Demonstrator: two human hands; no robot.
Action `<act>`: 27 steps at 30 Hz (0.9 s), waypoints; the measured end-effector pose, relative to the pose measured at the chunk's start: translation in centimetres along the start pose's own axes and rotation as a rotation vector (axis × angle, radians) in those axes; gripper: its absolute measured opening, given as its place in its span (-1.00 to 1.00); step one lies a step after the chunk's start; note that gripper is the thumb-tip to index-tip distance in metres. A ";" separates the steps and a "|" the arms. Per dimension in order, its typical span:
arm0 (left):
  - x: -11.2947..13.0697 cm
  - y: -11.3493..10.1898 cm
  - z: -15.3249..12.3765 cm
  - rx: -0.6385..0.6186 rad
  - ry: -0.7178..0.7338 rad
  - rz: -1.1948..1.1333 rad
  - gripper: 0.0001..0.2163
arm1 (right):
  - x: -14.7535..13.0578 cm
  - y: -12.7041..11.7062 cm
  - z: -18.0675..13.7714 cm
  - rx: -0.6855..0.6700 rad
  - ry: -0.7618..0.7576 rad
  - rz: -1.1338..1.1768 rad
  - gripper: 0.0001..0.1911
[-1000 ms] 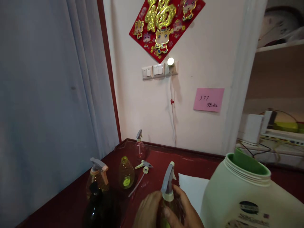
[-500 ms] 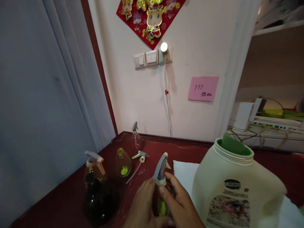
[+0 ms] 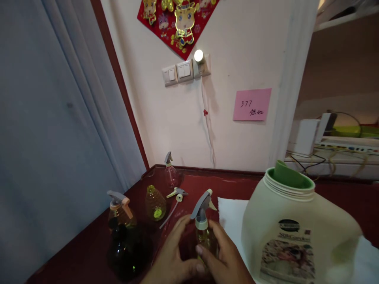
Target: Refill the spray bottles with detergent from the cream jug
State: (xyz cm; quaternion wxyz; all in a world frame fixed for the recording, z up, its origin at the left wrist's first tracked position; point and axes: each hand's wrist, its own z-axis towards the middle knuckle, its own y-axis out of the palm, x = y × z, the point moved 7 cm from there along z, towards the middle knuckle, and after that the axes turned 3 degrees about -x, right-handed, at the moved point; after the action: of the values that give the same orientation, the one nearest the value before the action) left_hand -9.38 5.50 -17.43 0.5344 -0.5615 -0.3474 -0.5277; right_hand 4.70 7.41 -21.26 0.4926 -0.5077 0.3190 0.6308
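A yellow-green spray bottle [image 3: 204, 236] with a grey and cream trigger head stands upright in front of me. Wrapped round its right side is my right hand [image 3: 220, 256], with the thumb across the front. My left hand [image 3: 173, 254] is curved open at the bottle's left, fingers spread and away from it; its thumb tip is close to the lower part, and I cannot tell whether it touches. Beyond them lie a loose trigger sprayer [image 3: 178, 193] with its tube and an uncapped yellow bottle [image 3: 155, 203].
At the left stand an orange spray bottle [image 3: 120, 207] and a dark pump bottle [image 3: 128, 248]. A pink spray bottle [image 3: 171, 175] is near the wall. On the right, a large cream jug [image 3: 296, 221] holding a green scoop [image 3: 291, 177] rests on white paper [image 3: 232, 213].
My left hand has loosened from the spray bottle and moved slightly left, its fingers spreading. My right hand keeps its hold lower on the bottle. The view has shifted a little.
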 end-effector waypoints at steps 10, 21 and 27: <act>3.0 -1.9 -1.1 0.110 -0.090 0.061 -0.53 | -1.8 0.4 0.1 -0.004 -0.090 -0.081 -0.48; 4.2 -1.1 0.6 0.004 -0.122 0.019 -0.54 | -2.2 0.1 -0.1 0.025 -0.091 -0.107 -0.47; 4.6 1.4 2.5 -0.105 -0.120 -0.267 -0.66 | -1.2 0.1 -0.2 0.028 -0.059 -0.156 -0.43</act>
State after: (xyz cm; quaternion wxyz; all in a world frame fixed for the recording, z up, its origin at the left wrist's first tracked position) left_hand -6.55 6.90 -13.04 0.4076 -0.5680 -0.4222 -0.5771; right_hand 4.67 6.83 -20.17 0.5565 -0.5054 0.2726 0.6006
